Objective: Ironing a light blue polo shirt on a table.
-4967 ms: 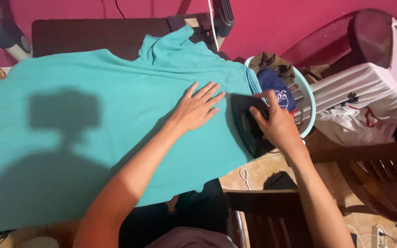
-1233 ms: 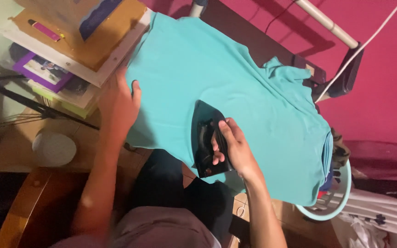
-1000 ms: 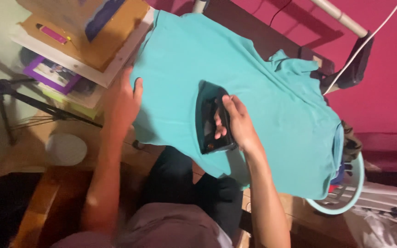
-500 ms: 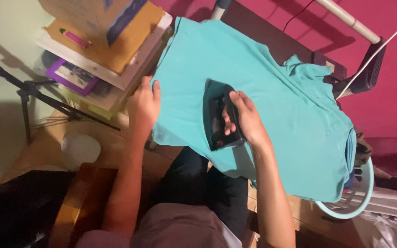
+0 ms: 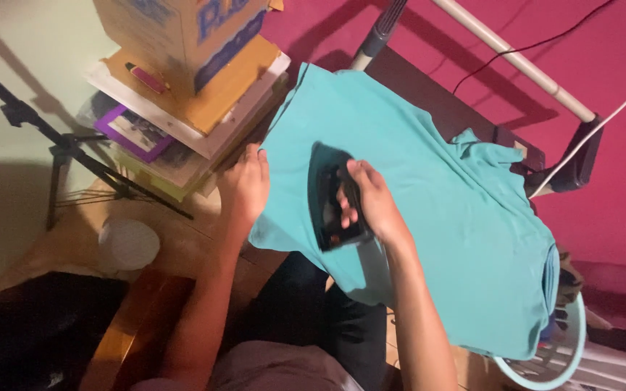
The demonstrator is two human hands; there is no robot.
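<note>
Closest to me, at the bottom of the view, are my lap and dark trousers, with both forearms reaching up and away from them. Just beyond, my right hand point(image 5: 372, 206) is closed around the handle of a black clothes iron point(image 5: 330, 197), fingers curled over the grip and thumb tucked on the near side; the iron lies flat on a teal shirt point(image 5: 429, 217), its pointed tip aimed away from me. My left hand point(image 5: 244, 190) lies beside it at the shirt's left edge, palm down and fingers together, pressing the cloth where it meets the board's side; I cannot tell whether any fabric is pinched under it.

That shirt is spread across a dark ironing board point(image 5: 429, 90), its hem hanging off the near edge over my knees, and its collar is bunched toward the far right. Below the shirt's right end sits the rim of a pale blue laundry basket point(image 5: 572, 347).

On the floor to my left stands a small white round container point(image 5: 128, 244), near the black legs of a tripod point(image 5: 74, 156). Farther left and up, a stack of flat boards and papers point(image 5: 182, 116) carries a purple-framed picture point(image 5: 133, 132) and a cardboard box point(image 5: 182, 32). Past the board, a white cable point(image 5: 603, 119) crosses the magenta wall point(image 5: 603, 43), with a pale metal tube point(image 5: 516, 61) leaning near it.
</note>
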